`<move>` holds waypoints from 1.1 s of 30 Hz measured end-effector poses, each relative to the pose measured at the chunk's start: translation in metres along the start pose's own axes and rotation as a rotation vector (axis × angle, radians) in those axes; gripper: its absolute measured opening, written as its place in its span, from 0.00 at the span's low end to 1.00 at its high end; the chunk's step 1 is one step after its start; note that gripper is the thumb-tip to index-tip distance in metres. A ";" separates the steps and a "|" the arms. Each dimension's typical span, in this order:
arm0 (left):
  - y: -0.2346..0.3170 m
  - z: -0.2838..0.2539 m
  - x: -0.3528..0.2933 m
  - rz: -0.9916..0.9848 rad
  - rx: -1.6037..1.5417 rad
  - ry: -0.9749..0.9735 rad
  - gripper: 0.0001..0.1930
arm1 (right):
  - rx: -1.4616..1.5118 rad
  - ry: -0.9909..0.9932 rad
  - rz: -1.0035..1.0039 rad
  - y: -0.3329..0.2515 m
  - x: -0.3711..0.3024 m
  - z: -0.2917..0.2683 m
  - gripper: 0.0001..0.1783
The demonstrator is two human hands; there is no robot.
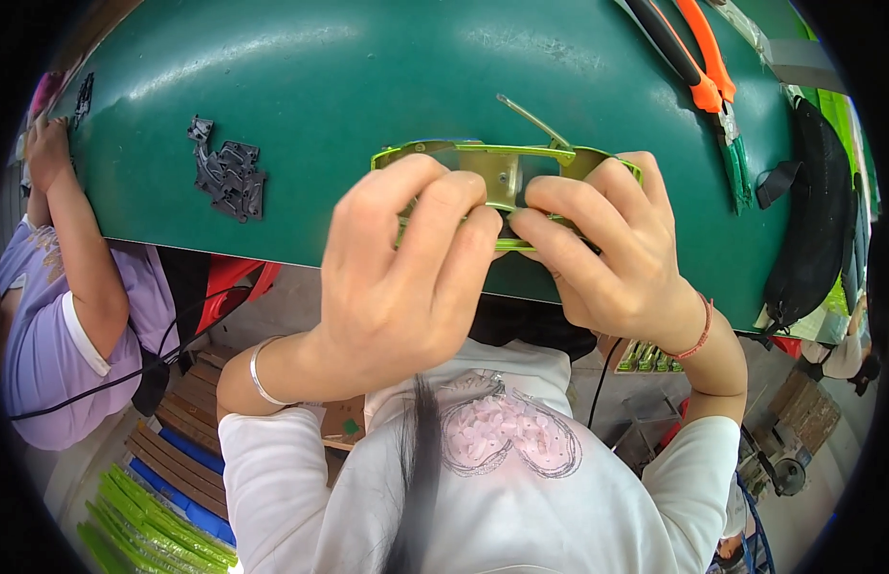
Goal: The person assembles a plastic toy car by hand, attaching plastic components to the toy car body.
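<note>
A lime-green metal frame (503,178) with a flat inner plate is held just over the near edge of the green table. From its far side a thin rod (535,122) sticks up at a slant. My left hand (401,258) grips the frame's left part, fingers curled over it. Around the right part, my right hand (612,253) is closed with its fingertips pressing inside. A small dark piece (508,230) shows between the fingertips of both hands; its kind is hard to make out. My fingers hide much of the frame's near side.
Small dark grey parts (236,180) lie heaped at the table's left. Pliers with orange-and-black handles (710,86) rest at far right, beside a black pouch (810,215). Another person's arm (90,244) reaches the left edge. Green strips (153,526) are stacked low at left.
</note>
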State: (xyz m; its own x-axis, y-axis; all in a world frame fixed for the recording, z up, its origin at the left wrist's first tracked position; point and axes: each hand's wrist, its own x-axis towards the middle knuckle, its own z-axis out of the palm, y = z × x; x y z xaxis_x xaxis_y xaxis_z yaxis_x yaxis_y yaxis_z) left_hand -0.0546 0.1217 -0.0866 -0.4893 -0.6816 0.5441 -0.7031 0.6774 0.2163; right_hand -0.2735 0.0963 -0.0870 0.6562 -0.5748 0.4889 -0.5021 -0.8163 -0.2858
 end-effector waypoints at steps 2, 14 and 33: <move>0.004 0.006 -0.002 0.010 0.028 0.016 0.13 | 0.024 -0.030 0.037 -0.005 0.000 -0.001 0.16; -0.001 -0.044 0.055 -0.558 -0.856 -0.264 0.17 | 0.625 -0.048 0.302 0.013 0.012 -0.031 0.05; -0.027 -0.051 0.081 -0.781 -1.261 -0.339 0.33 | 1.085 -0.019 0.512 0.016 0.006 -0.045 0.08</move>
State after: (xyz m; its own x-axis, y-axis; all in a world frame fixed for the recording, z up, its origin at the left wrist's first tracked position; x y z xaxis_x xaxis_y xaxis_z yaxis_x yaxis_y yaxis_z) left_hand -0.0486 0.0621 -0.0067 -0.4304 -0.8805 -0.1989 -0.0338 -0.2045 0.9783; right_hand -0.3030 0.0822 -0.0519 0.5320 -0.8401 0.1062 0.0235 -0.1107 -0.9936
